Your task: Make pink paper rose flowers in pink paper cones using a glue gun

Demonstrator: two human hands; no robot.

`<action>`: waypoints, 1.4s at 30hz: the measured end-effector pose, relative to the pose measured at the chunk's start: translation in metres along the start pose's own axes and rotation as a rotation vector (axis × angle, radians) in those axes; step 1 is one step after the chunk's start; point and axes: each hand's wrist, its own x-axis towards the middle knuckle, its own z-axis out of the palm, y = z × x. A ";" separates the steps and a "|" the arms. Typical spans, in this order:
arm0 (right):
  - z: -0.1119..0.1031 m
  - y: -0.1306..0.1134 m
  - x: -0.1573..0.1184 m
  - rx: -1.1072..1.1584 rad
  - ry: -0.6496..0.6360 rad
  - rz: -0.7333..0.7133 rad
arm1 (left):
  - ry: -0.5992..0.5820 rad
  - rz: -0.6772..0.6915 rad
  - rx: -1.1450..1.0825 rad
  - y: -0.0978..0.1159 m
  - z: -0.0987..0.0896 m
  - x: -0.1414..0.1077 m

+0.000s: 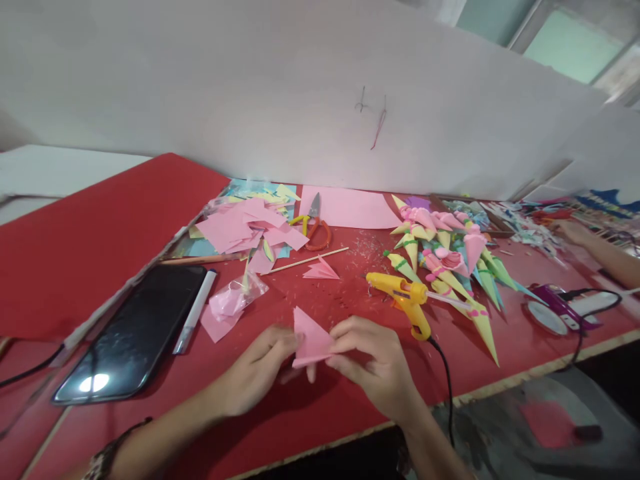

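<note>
"Over the red table (270, 433), near its front edge, what are the hands doing?"

"The left hand (260, 373) grips the left side of the pink paper (311, 337); the right hand (375, 363) pinches its lower right corner. The paper is folded and held between them."

"How much room is there?"

"Bare red top lies between the left hand and the front edge. On the left, the phone (135, 333) and pen (196, 310) lie apart from that hand. On the right, the glue gun (410, 300) is near the right hand, its cord (449, 380) dropping over the front edge."

"And beyond?"

"A small clear patch, then a folded piece (321, 269), a stick (307, 260) and scissors (315, 223). Scraps (245, 227) crowd the left, cones (450, 257) the right."

"Any writing?"

"I can't make out lettering on the pen or glue gun."
</note>
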 end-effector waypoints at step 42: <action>0.030 -0.001 -0.003 0.271 0.189 0.438 | -0.142 0.098 -0.080 0.005 0.005 0.008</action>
